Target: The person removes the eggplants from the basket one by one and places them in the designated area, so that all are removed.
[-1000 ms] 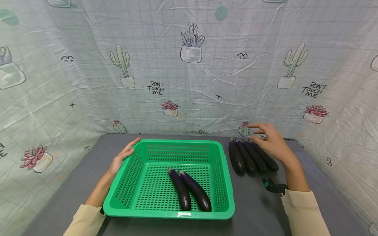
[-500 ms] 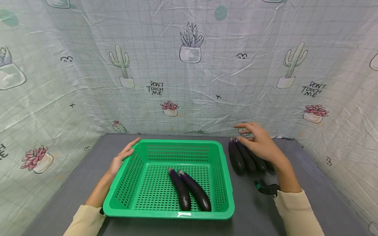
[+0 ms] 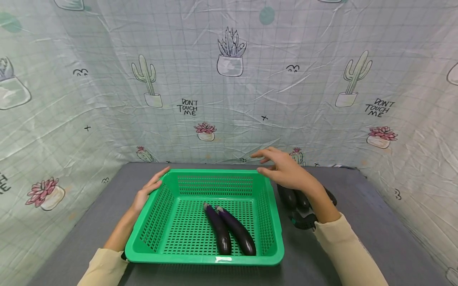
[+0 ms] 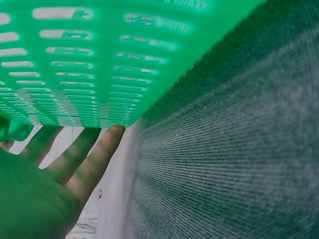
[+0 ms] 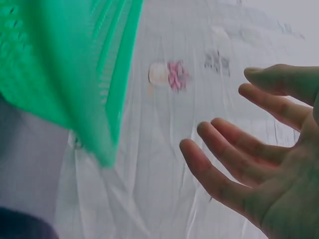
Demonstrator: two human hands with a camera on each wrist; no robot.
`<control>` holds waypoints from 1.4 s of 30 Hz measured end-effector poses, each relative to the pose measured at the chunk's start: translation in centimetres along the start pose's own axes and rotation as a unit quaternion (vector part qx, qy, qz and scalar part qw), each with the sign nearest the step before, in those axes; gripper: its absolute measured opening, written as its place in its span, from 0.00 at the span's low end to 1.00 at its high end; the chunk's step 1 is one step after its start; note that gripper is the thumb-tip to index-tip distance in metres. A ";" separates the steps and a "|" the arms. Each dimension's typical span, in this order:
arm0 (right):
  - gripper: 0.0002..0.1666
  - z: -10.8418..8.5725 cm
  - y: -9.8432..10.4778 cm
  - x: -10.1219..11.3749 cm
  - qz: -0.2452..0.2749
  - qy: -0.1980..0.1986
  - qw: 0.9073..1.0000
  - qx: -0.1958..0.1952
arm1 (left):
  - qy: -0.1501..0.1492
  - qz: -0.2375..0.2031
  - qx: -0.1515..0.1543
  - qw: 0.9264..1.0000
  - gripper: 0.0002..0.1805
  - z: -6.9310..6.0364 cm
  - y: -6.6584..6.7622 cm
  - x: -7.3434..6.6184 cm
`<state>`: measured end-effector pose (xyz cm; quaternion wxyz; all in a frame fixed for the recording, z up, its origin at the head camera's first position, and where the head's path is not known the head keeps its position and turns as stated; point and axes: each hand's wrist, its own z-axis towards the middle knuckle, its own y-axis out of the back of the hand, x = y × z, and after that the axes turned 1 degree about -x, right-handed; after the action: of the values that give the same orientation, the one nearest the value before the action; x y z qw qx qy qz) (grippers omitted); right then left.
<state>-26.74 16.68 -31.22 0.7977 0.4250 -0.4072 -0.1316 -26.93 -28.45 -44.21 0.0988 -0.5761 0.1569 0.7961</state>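
Two dark purple eggplants lie side by side in the green basket (image 3: 200,260), a left eggplant (image 3: 219,230) and a right eggplant (image 3: 237,232). My left hand (image 3: 144,194) rests along the basket's left side. In the left wrist view its fingers (image 4: 94,162) reach nearly straight against the perforated outer wall. Over the far right corner of the basket hovers my right hand (image 3: 280,169), fingers spread and holding nothing. The right wrist view also has the bare palm and loosely bent fingers (image 5: 234,164). Several more eggplants (image 3: 287,197) lie right of the basket, partly hidden beneath my right hand and forearm.
A grey cloth-like tabletop (image 3: 372,222) lies under everything. Behind and at both sides hangs a wrinkled white curtain (image 3: 307,91) printed with potted plants. A dark strap (image 3: 303,221) juts from my right wrist.
My right hand has moved left, from above the loose eggplants to the basket's far right corner, still without anything in it. The left hand, basket and eggplants have stayed put.
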 end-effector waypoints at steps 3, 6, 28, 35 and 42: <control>0.25 1.4 -0.5 1.1 -0.009 0.014 0.999 0.047 | -0.002 0.005 -0.002 1.000 0.31 -0.1 0.0 0.1; 0.25 2.7 -1.2 1.9 -0.018 0.020 0.995 0.099 | -0.001 0.015 -0.005 1.000 0.31 -0.1 -0.1 0.1; 0.28 8.0 -8.5 1.8 0.124 -0.148 0.881 0.431 | 0.010 0.005 -0.006 1.000 0.31 0.0 -0.2 -0.1; 0.23 8.4 -10.0 1.8 0.088 -0.191 0.861 0.464 | 0.012 -0.001 -0.004 1.000 0.31 -0.1 -0.1 -0.1; 0.20 8.2 -11.0 2.0 0.076 -0.227 0.849 0.471 | 0.009 0.010 -0.005 1.000 0.31 0.0 -0.1 0.0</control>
<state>-30.22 4.27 -36.30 0.3945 0.6758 -0.6211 0.0439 -26.92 -28.41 -44.25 0.0860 -0.5819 0.1596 0.7928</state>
